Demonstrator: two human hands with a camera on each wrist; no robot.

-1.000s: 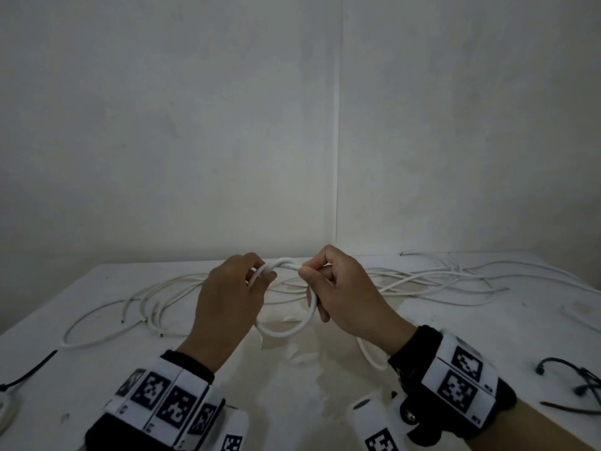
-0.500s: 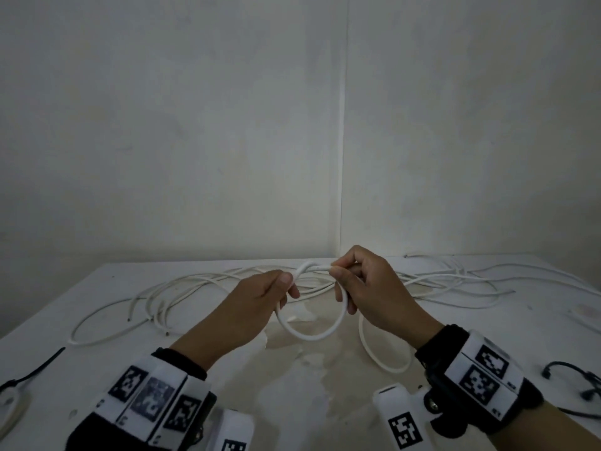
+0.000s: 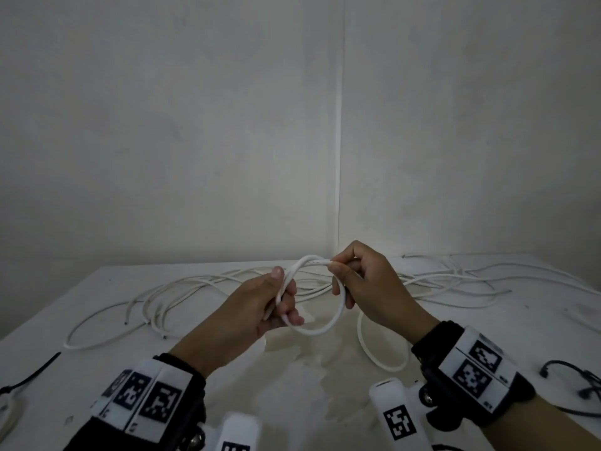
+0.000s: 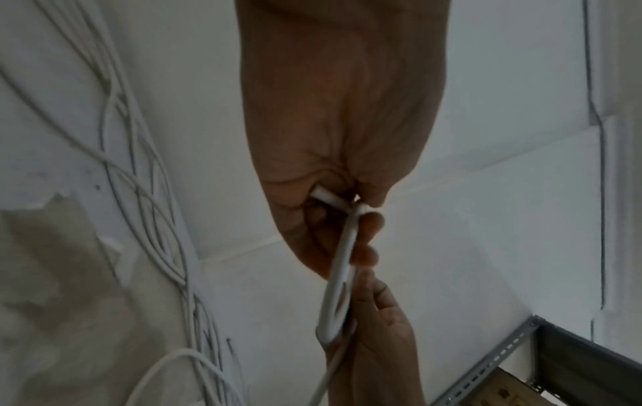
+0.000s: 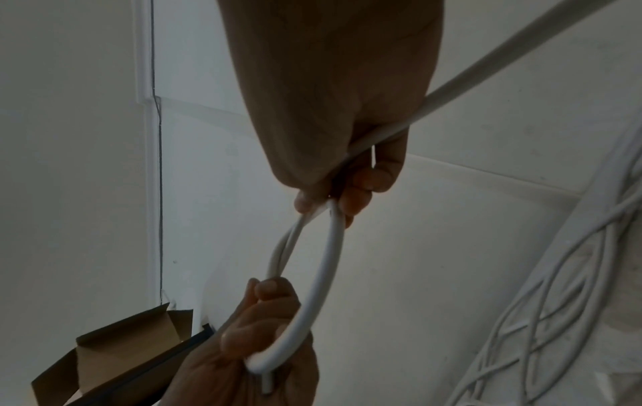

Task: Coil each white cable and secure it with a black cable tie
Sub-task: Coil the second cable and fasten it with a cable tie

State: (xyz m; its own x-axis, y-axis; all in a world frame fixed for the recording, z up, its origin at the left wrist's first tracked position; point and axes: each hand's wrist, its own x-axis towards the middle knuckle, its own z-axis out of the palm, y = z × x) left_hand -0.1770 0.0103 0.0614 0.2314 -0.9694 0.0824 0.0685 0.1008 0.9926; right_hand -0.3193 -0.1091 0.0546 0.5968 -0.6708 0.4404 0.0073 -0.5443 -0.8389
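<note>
A white cable (image 3: 338, 312) forms a small loop held above the table between both hands. My left hand (image 3: 279, 299) curls its fingers round the loop's left side, with the cable end (image 4: 324, 198) showing in its palm. My right hand (image 3: 344, 275) pinches the loop's top right and grips the trailing cable (image 5: 462, 82), which runs down toward the table (image 3: 367, 346). Black cable ties lie on the table: one at the far left (image 3: 32, 375), more at the far right (image 3: 582, 385).
Several other loose white cables (image 3: 156, 304) sprawl across the back of the white table (image 3: 292, 402) from left to right (image 3: 455, 281). Walls meet in a corner behind. A cardboard box (image 5: 114, 362) and a metal shelf frame (image 4: 521, 354) show in the wrist views.
My left hand turned palm-up and wrapped its fingers round the loop's left side. The right hand moved a little right and up, and the loop opened wider.
</note>
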